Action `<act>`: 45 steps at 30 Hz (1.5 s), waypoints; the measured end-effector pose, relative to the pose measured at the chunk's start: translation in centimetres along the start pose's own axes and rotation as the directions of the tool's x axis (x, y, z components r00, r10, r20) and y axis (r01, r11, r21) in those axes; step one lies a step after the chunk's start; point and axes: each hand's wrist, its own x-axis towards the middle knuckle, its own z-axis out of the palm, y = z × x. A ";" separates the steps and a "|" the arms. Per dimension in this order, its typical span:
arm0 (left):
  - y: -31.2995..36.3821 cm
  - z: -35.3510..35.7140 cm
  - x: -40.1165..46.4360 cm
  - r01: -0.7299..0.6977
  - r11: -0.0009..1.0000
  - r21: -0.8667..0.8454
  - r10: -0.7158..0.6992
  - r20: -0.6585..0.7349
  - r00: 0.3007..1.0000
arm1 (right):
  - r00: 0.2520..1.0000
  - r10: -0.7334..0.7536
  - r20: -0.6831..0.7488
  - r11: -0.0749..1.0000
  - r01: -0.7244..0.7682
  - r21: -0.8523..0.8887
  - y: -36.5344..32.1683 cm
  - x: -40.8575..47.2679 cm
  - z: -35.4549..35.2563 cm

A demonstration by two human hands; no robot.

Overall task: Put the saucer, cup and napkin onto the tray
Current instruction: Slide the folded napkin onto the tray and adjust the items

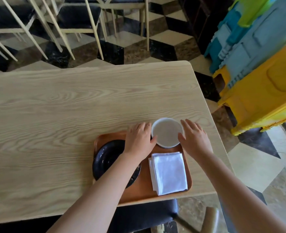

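An orange-brown tray (144, 187) lies at the table's near right edge. A black saucer (107, 158) sits on its left half, partly hidden by my left forearm. A folded white napkin (168, 172) lies on its right half. A white cup (167, 132), seen from above, is at the tray's far right corner. My left hand (138, 140) presses its left side with the thumb on the rim. My right hand (194, 137) holds the opposite side the same way. I cannot tell whether the cup rests on the tray or hangs just above it.
The light wooden table (71, 106) stretches far to the left and back. Cream-legged chairs (81, 22) stand beyond it. Blue and yellow plastic crates (259, 68) are stacked off the table's right end. A dark chair seat (145, 216) is below the near edge.
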 end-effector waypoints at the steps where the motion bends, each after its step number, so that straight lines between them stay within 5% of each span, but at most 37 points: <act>1: 0.0 0.2 0.0 -0.008 1.000 -0.005 0.008 -0.017 1.000 | 1.000 -0.018 0.003 0.999 0.018 0.027 0.1 0.1 0.1; 7: 0.1 0.6 -0.2 -0.013 0.997 -0.080 0.010 -0.031 0.999 | 0.999 -0.005 0.048 0.985 -0.004 0.172 0.1 0.1 0.6; 13: -0.6 -0.2 0.0 0.247 0.820 -0.516 -0.191 0.160 0.969 | 0.979 0.132 0.155 0.865 -0.190 0.464 0.0 -0.1 0.4; 35: -1.1 -0.6 -3.7 0.258 0.799 -0.543 -0.266 0.065 0.962 | 0.986 0.019 0.168 0.869 -0.099 0.484 -0.8 -1.1 1.4; 38: -0.4 -0.5 -5.0 0.191 0.843 -0.502 -0.288 -0.123 0.950 | 0.994 0.025 0.104 0.882 -0.070 0.466 -0.6 -2.2 0.9; 41: 1.0 0.6 -7.9 -0.008 0.927 -0.375 -0.135 -0.354 0.926 | 0.997 -0.002 -0.075 0.942 0.027 0.334 0.2 -5.3 0.6; 43: 2.3 2.1 -10.1 -0.166 0.934 -0.317 0.062 -0.313 0.948 | 0.984 -0.114 -0.136 0.971 0.139 0.195 1.0 -7.9 1.0; 45: 3.8 4.0 -11.8 -0.244 0.945 -0.216 0.204 -0.189 0.961 | 0.974 -0.222 -0.045 0.972 0.225 0.067 1.6 -10.0 1.9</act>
